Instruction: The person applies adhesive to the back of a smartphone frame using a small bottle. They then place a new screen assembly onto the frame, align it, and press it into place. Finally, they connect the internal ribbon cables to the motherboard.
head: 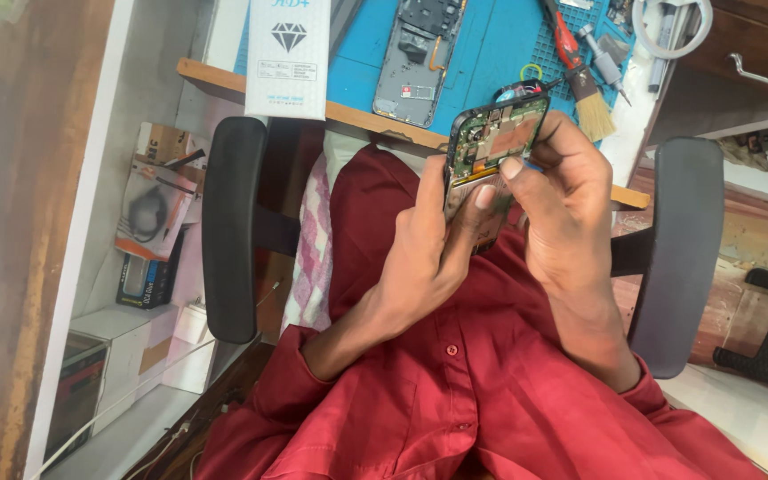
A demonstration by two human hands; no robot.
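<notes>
Shelf at far left: we see packaged accessories point(155, 191) stacked in a white cubby beside the chair.
White box: a tall white carton point(288, 55) with a diamond emblem stands on the edge of the blue work mat point(491, 44).
Chair armrests: two black armrests frame us, the nearer one point(231, 227) at left and the other point(677, 253) at right.
Spare phone frame: a stripped grey phone housing point(418, 58) lies flat on the mat, well apart from our hands.
Left hand: our left hand point(433, 244) is closed around the lower half of the opened phone point(491, 147), thumb pressed on its exposed inner side, fingers wrapped behind.
Opened phone: it is held over our lap in front of the desk edge, tilted, circuit board and copper shielding facing up.
Right hand: our right hand point(566, 200) curls narrowly against the phone's right edge, one fingertip resting on the board; whether it pinches a small tool we cannot tell.
Tools: a red-handled brush point(580, 76) lies on the mat just behind the right hand.
</notes>
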